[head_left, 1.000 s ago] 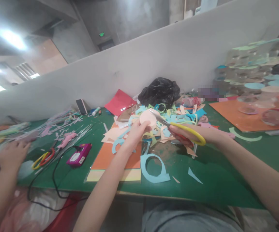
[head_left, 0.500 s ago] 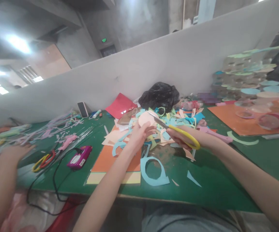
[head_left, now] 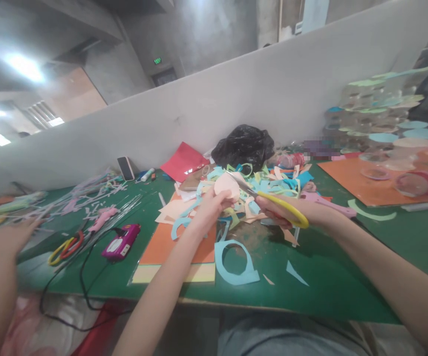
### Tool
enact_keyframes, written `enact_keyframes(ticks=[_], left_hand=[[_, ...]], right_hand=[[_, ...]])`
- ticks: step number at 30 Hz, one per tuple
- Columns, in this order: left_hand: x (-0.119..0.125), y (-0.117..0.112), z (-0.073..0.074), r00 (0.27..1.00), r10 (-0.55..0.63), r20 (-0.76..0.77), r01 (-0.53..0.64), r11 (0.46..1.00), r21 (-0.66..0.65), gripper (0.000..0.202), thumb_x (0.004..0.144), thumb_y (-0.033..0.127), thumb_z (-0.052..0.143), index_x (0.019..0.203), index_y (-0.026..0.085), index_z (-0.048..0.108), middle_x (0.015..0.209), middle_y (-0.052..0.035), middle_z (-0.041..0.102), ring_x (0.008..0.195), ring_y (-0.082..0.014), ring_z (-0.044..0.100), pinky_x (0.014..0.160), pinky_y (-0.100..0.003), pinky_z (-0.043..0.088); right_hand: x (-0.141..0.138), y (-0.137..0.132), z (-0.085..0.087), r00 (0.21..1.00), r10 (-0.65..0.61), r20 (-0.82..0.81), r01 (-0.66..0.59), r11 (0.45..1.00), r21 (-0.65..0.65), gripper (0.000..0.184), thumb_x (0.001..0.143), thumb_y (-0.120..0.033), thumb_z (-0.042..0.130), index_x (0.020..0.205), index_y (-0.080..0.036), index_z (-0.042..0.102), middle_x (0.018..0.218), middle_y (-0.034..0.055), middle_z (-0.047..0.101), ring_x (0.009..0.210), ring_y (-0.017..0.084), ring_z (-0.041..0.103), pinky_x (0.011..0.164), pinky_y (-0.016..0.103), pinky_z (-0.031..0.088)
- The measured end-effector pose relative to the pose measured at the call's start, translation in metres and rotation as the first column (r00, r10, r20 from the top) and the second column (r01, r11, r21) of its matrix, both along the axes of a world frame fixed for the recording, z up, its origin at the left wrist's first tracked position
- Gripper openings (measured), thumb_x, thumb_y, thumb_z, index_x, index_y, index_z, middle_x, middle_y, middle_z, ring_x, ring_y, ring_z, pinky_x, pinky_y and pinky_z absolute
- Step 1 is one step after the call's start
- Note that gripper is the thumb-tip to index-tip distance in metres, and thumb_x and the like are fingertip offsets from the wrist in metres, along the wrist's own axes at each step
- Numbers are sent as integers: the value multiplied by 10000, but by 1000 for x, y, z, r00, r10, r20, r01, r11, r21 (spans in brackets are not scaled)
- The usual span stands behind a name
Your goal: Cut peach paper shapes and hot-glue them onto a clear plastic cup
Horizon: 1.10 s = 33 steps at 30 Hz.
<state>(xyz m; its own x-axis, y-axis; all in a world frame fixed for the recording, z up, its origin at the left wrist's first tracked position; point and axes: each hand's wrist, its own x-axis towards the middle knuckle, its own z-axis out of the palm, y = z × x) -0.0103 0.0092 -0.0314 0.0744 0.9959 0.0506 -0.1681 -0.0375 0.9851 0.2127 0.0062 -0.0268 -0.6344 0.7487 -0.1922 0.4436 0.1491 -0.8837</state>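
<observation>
Peach disc [head_left: 221, 185] stays held; co-worker's hand [head_left: 6, 238] has shifted left.

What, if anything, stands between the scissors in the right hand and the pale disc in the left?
Nothing visible. The scissors in the right hand overlap the pale disc at its upper right in this view; the left hand holds its lower side, and coloured scraps lie behind, not between.

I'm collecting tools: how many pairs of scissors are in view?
2. One pair of scissors is in the right hand; the second pair lies on the table left of the purple box. More may be hidden under scraps.
</observation>
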Motion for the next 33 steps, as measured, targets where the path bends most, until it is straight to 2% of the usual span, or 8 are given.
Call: enact_keyframes(ticks=[4, 10, 14, 18, 24, 29, 33], left_hand=[[-3, 4, -2, 1000, 18, 11, -18, 999, 29, 284, 718, 249, 720, 921, 178, 534, 828, 7, 621, 656, -86, 603, 648, -236, 478], [-1, 2, -1, 998, 58, 7, -58, 993, 100, 320, 754, 278, 690, 1014, 196, 522, 879, 15, 593, 656, -92, 626, 648, -247, 515], [6, 3, -6, 992, 117, 48, -123, 984, 132, 425, 752, 334, 699, 1107, 215, 498, 873, 15, 591, 663, -125, 659, 694, -319, 562], [9, 7, -12, 987, 92, 133, -111, 984, 142, 488, 732, 347, 720, 1142, 210, 495, 916, -11, 625, 707, -153, 692, 766, -371, 570], [4, 8, -10, 982, 154, 108, -167, 978, 123, 410, 705, 323, 714, 1058, 190, 555, 855, -5, 641, 656, -126, 666, 676, -285, 534], [-1, 8, -4, 983, 184, 18, -184, 976, 117, 361, 674, 294, 678, 1001, 170, 588, 840, -8, 644, 608, -112, 636, 591, -245, 477], [-6, 10, -4, 981, 171, -89, -163, 982, 99, 284, 663, 278, 674, 907, 160, 591, 825, -14, 642, 610, -113, 622, 561, -232, 442]], right_hand=[[0, 2, -2, 998, -55, 32, 54, 998, 14, 579, 853, -756, 380, 648, -215, 365, 516, -50, 379, 426, 88, 402, 450, 241, 349], [-6, -1, 3, 997, -63, 48, 62, 998, 28, 604, 826, -777, 406, 614, -213, 360, 472, -54, 371, 397, 81, 393, 438, 229, 365], [-9, -5, 9, 992, -124, 17, 125, 992, -26, 639, 774, -833, 405, 610, -218, 346, 491, -66, 334, 396, 69, 364, 426, 227, 376], [-10, -8, 13, 993, -110, 36, 110, 994, -5, 663, 773, -855, 352, 595, -217, 348, 466, -54, 360, 393, 73, 385, 436, 232, 388], [-6, -6, 6, 1000, -5, 8, 4, 998, 63, 599, 855, -786, 312, 736, -211, 433, 441, -45, 457, 431, 118, 473, 503, 255, 426], [-1, -4, 3, 998, 57, -19, -56, 998, 30, 516, 891, -710, 379, 777, -211, 443, 488, -52, 473, 447, 114, 456, 478, 240, 381], [0, -4, 3, 997, 76, -32, -76, 997, 1, 485, 899, -685, 401, 786, -215, 436, 555, -49, 488, 476, 113, 491, 491, 241, 405]])
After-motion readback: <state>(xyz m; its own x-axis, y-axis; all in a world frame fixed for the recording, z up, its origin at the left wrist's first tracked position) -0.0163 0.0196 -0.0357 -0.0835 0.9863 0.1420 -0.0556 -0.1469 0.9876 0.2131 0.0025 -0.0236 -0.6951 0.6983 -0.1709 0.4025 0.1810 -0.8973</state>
